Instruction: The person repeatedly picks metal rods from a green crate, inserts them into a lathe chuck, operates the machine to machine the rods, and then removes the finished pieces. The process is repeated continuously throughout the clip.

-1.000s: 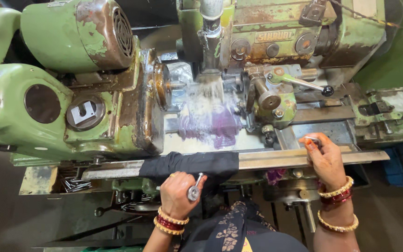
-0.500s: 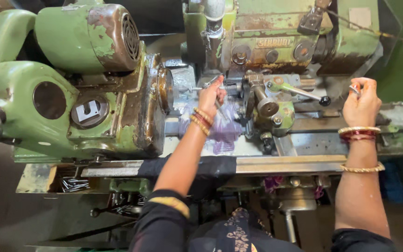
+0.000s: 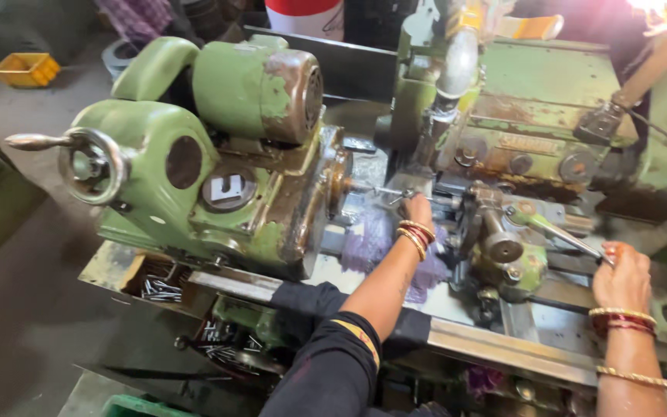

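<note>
I stand at an old green lathe-like machine point(image 3: 218, 154) with chipped paint. My left hand point(image 3: 417, 210) reaches in beside the spindle and pinches a thin metal rod point(image 3: 384, 191) that sticks out of the chuck point(image 3: 339, 185). My right hand point(image 3: 621, 276) is closed over the knob end of a long metal lever point(image 3: 561, 235) on the green tool slide point(image 3: 503, 255). Both wrists wear bangles. A purple cloth point(image 3: 376, 243) lies on the bed under my left forearm.
A handwheel with a handle point(image 3: 90, 164) juts out at the machine's left end. Trays of small metal pins point(image 3: 160, 289) sit under the front edge. A yellow crate point(image 3: 26, 68) stands on the floor at the far left. A grey pipe point(image 3: 457, 62) hangs over the bed.
The view has swung left and closer. My right hand came down from high on the right to the lever's knob. My left hand stays at the spindle.
</note>
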Demonstrator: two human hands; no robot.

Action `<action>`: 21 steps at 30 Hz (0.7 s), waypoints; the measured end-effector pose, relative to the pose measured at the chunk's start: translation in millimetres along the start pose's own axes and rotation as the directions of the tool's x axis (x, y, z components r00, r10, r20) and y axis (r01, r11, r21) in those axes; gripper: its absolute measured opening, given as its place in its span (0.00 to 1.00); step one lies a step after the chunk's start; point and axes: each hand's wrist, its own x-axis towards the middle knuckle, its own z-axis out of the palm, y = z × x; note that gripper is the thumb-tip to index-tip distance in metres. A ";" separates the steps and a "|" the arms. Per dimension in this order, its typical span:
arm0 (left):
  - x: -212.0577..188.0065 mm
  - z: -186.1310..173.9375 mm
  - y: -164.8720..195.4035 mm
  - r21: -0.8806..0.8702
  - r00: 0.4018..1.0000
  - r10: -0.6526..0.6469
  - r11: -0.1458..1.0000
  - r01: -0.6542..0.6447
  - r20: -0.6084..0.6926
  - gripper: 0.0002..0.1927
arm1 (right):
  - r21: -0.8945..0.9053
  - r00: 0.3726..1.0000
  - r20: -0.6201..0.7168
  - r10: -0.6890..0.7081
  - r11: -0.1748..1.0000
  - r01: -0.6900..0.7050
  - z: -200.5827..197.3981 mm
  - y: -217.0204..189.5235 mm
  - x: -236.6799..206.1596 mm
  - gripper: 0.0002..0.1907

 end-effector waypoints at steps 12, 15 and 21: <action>2.7 -2.1 13.3 0.173 1.000 -0.003 0.985 0.008 -0.026 0.24 | 0.317 0.949 -0.309 -0.065 0.934 0.167 -5.3 11.6 8.4 0.07; 4.5 -1.4 6.2 0.125 0.999 0.017 0.992 -0.012 -0.038 0.23 | 0.701 0.964 -0.188 0.186 0.713 -0.001 -19.5 2.1 6.7 0.10; 15.8 -4.6 -6.2 0.206 0.999 -0.023 0.978 0.029 -0.032 0.22 | 0.754 0.960 0.083 0.269 0.613 -0.237 -24.3 -33.7 -70.7 0.11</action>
